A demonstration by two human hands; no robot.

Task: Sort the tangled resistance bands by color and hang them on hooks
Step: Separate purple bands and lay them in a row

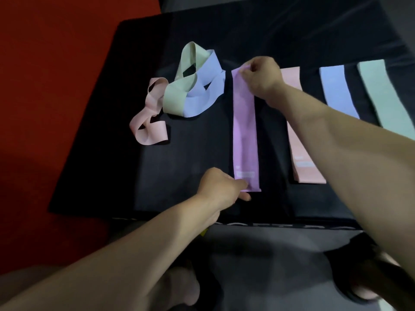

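A purple band (244, 131) lies flat and straight on the black cloth (195, 153). My right hand (261, 77) pinches its far end and my left hand (221, 186) pinches its near end. To the right lie a flat pink band (302, 167), a flat blue band (336, 90) and a flat mint band (381, 93), side by side. At the left a tangle remains: a pale green band (177, 95) looped through a blue band (207, 95), with a twisted pink band (149, 122) beside them. No hooks are in view.
The black cloth covers a low surface whose near edge (247, 223) runs across the middle of the view. Red floor (56, 63) lies to the left. My feet and a dark sandal (363, 286) are below on grey floor.
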